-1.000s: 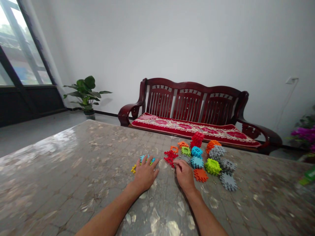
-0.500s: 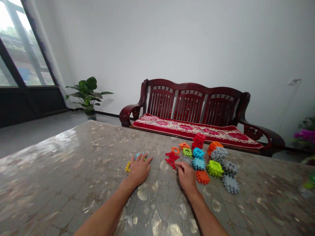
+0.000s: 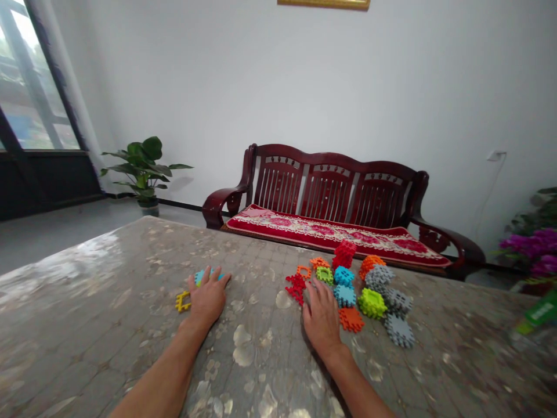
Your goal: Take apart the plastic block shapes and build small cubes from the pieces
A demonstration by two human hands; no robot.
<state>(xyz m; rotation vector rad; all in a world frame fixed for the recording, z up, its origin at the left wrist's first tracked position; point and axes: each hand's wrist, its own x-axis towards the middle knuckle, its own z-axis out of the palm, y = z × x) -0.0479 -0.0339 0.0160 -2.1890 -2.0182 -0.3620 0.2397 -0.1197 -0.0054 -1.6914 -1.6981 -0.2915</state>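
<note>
My left hand (image 3: 208,296) lies spread over a few flat notched pieces on the table's left part. A yellow piece (image 3: 183,301) and a light blue piece (image 3: 200,275) show from under it. My right hand (image 3: 321,313) is flat with its fingers apart, beside red pieces (image 3: 296,288) and partly over the group there. Near its fingertips are a lime green frame (image 3: 324,274) and an orange frame (image 3: 303,271). Stacked blue pieces (image 3: 345,295) and an orange piece (image 3: 350,320) lie just right of it.
Further right stand a lime stack (image 3: 372,303) and several grey stacks (image 3: 399,330). Red (image 3: 344,253) and orange stacks (image 3: 372,266) are behind. A wooden bench (image 3: 331,186) stands beyond the patterned table (image 3: 143,313). A green-labelled item (image 3: 539,312) is at the right edge.
My left hand has moved left along with the pieces beneath it. My right hand has opened from a curled shape and lies flatter. The camera view has shifted slightly.
</note>
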